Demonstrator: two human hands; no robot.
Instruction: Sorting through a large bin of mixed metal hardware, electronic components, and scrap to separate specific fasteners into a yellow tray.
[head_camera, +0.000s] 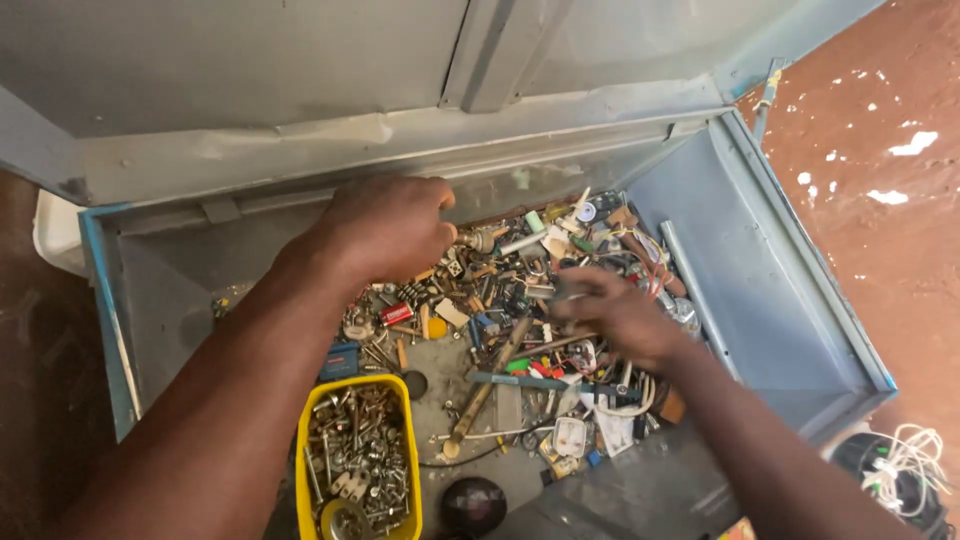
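Observation:
An open grey-blue metal toolbox (780, 290) holds a heap of small parts (520, 290): screws, fuses, plugs, wires and bits of plastic. My left hand (385, 225) hovers over the back left of the heap with its fingers curled into a fist; whether anything is inside it is hidden. My right hand (615, 315) reaches into the middle of the heap, blurred, with fingers bent down among the parts. I cannot make out a held item there.
A yellow plastic tub (305, 440) full of screws and bolts sits at the front left inside the box. A dark round knob (472, 503) lies beside it. The raised lid (300, 70) stands behind. White cables (905, 460) lie on the red floor (880, 120) at right.

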